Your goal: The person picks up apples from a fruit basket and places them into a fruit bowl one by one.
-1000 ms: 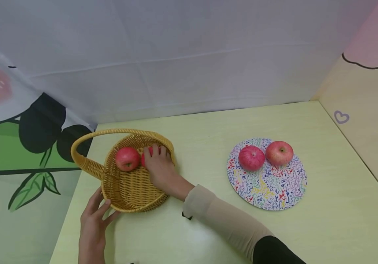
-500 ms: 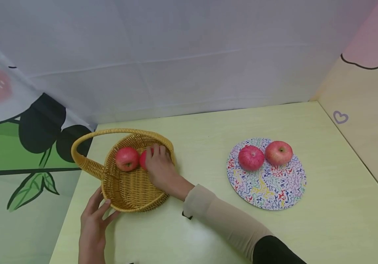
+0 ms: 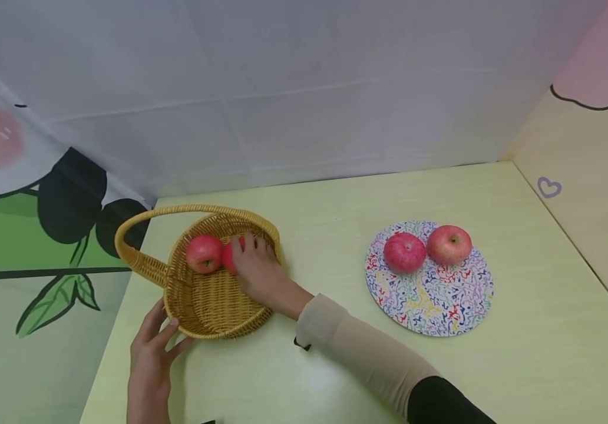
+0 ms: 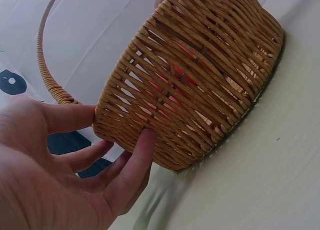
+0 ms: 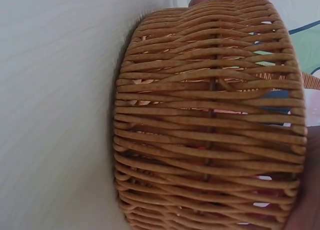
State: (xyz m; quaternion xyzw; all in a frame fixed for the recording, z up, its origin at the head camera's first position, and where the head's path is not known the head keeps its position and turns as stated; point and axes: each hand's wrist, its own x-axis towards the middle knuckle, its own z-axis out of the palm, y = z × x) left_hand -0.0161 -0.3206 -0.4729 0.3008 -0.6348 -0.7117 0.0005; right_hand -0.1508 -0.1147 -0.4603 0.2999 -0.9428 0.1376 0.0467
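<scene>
My right hand (image 3: 257,268) reaches over the near right rim of a yellow wicker basket (image 3: 219,306) and grips a red apple (image 3: 228,258) inside it. The fingers hide much of this apple. Close against its left side lies another red apple (image 3: 204,254), fully visible. My left hand (image 3: 150,353) touches the basket's near left side from outside. In the left wrist view its extended fingers (image 4: 135,165) rest against the woven wall (image 4: 185,89). Woven strands fill most of the right wrist view, where the basket wall (image 5: 210,120) hides the right hand's grasp.
A round patterned plate (image 3: 442,306) lies to the right on the pale table (image 3: 325,235), bearing a dark pink apple (image 3: 405,253) and a lighter one (image 3: 449,245). The basket's tall handle (image 3: 192,210) arches over its left and back. A fabric backdrop (image 3: 304,129) stands behind.
The apple under my right hand has shifted slightly left, closer to the other apple in the basket. My left hand keeps its place at the basket's side.
</scene>
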